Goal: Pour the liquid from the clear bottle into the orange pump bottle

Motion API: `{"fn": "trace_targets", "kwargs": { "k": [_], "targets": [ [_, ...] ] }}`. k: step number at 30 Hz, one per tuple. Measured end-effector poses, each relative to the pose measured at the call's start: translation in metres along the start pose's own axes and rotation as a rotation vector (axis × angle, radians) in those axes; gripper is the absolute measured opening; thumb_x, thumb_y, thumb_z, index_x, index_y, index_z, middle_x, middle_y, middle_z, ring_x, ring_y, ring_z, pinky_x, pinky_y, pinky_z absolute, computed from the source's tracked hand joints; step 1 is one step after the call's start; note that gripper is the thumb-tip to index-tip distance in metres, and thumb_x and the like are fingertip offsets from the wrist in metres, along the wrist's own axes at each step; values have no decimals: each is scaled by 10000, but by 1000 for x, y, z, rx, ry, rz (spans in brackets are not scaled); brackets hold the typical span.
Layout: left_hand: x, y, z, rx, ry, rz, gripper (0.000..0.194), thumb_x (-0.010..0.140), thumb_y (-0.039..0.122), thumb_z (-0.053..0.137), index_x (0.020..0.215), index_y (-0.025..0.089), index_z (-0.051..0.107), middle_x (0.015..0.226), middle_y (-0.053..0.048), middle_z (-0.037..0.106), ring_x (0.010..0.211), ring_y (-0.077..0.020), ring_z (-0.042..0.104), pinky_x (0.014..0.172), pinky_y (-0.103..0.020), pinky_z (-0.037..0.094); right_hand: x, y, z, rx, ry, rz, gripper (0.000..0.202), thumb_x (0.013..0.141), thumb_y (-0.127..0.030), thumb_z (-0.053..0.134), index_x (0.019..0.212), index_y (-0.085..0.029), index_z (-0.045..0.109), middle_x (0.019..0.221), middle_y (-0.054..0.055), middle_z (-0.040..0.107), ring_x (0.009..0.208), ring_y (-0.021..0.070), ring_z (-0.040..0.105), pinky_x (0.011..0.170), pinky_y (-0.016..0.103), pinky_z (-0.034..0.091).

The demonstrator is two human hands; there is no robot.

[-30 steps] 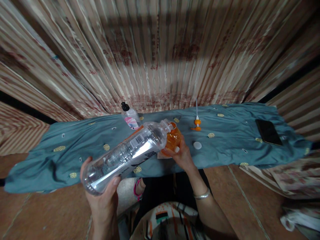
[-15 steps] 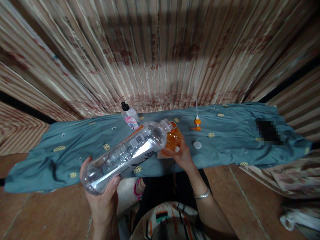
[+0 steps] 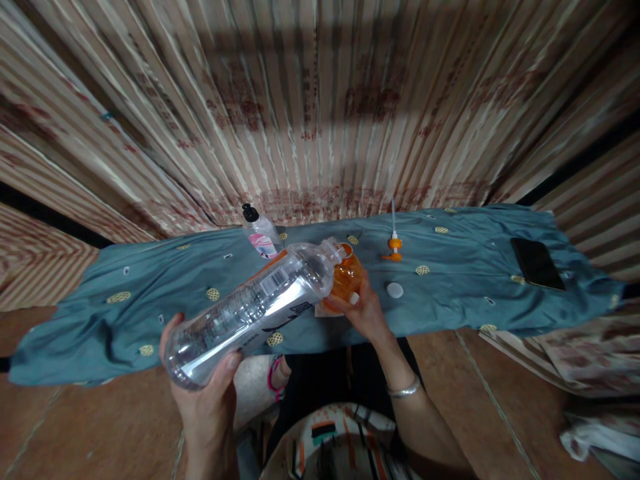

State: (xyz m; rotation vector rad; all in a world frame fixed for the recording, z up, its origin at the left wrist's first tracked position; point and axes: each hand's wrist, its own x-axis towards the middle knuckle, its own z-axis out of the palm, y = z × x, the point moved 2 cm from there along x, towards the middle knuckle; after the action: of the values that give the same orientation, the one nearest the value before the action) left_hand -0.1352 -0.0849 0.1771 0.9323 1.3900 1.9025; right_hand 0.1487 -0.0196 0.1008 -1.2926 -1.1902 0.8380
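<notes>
A large clear bottle [image 3: 250,313] with a barcode label lies tilted in my left hand [image 3: 207,380], whose fingers wrap round its base. Its neck points up and to the right, against the mouth of an orange translucent bottle [image 3: 346,280]. My right hand [image 3: 367,310] is closed round that orange bottle. Any liquid passing between the two is too small to make out. Right of them, an orange pump head [image 3: 395,247] with a long tube and a white round cap [image 3: 395,290] lie on the cloth.
Blue-green cloth with yellow patterns [image 3: 450,300] covers the narrow table. A clear bottle with a black top [image 3: 263,239] is at the back, left of centre. A black phone [image 3: 539,263] lies at the right. A striped curtain [image 3: 310,133] hangs behind.
</notes>
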Motion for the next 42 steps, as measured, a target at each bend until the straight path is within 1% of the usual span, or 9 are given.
{"fn": "trace_targets", "kwargs": {
  "k": [5, 9, 12, 18, 24, 29, 34, 38, 42],
  "targets": [
    [-1, 2, 0, 13, -6, -12, 999, 519, 391, 1106, 1433, 355, 703, 1172, 29, 720, 997, -159, 672, 899, -250, 568, 0, 0, 0, -10, 3, 22, 715, 786, -451, 962, 1387, -269, 621, 1321, 114, 869, 1209, 348, 857, 1103, 545, 700],
    [0, 1, -1, 33, 2, -3, 1019, 501, 414, 1101, 1432, 352, 692, 1165, 27, 710, 993, -158, 665, 897, -249, 564, -1, 2, 0, -26, 6, 24, 748, 785, -461, 968, 1419, -264, 621, 1330, 117, 865, 1215, 350, 848, 1099, 549, 696],
    [0, 0, -2, 58, 7, 9, 1035, 492, 431, 1097, 1436, 351, 679, 1159, 24, 704, 987, -169, 658, 889, -267, 566, -1, 3, 0, -24, 4, 22, 757, 792, -471, 974, 1431, -264, 623, 1342, 117, 858, 1234, 344, 837, 1114, 538, 683],
    [-1, 1, -1, 89, -5, 9, 1003, 522, 479, 1080, 1427, 352, 666, 1188, 4, 689, 1016, -196, 656, 898, -303, 568, -1, 0, 1, -2, -1, 21, 746, 804, -501, 976, 1428, -277, 633, 1345, 108, 852, 1251, 345, 832, 1128, 534, 678],
    [-1, 2, 0, 117, -8, 10, 1027, 539, 501, 1071, 1458, 350, 639, 1195, 0, 682, 1014, -197, 652, 889, -310, 566, 0, -3, 1, 19, -22, 26, 759, 814, -527, 971, 1433, -265, 618, 1350, 132, 845, 1257, 364, 832, 1152, 567, 669],
    [-1, 2, 0, 110, -8, 12, 1024, 532, 519, 1073, 1452, 351, 656, 1184, 2, 681, 1008, -197, 649, 893, -312, 570, 0, -4, 1, 7, -30, 26, 738, 818, -498, 969, 1431, -273, 626, 1358, 117, 848, 1260, 354, 836, 1147, 554, 677],
    [0, 2, 0, 88, -10, 5, 1020, 518, 475, 1087, 1448, 369, 681, 1170, 14, 705, 1000, -192, 661, 887, -297, 576, -1, -2, 1, 15, -22, 15, 755, 808, -443, 969, 1452, -267, 617, 1363, 121, 851, 1258, 354, 840, 1137, 550, 684],
    [0, 3, 0, 95, -9, 7, 1013, 519, 482, 1083, 1440, 363, 679, 1169, 10, 696, 996, -182, 660, 885, -279, 578, -1, -2, 0, 24, -20, 8, 775, 805, -442, 979, 1470, -277, 616, 1374, 114, 850, 1254, 349, 840, 1135, 545, 683],
    [0, 2, 0, 103, -4, 9, 1006, 525, 473, 1077, 1436, 356, 666, 1185, 7, 686, 1011, -181, 656, 897, -275, 574, 0, -1, -1, 22, -41, 16, 791, 815, -447, 980, 1496, -278, 617, 1413, 119, 831, 1294, 353, 825, 1163, 550, 671]
  ]
}}
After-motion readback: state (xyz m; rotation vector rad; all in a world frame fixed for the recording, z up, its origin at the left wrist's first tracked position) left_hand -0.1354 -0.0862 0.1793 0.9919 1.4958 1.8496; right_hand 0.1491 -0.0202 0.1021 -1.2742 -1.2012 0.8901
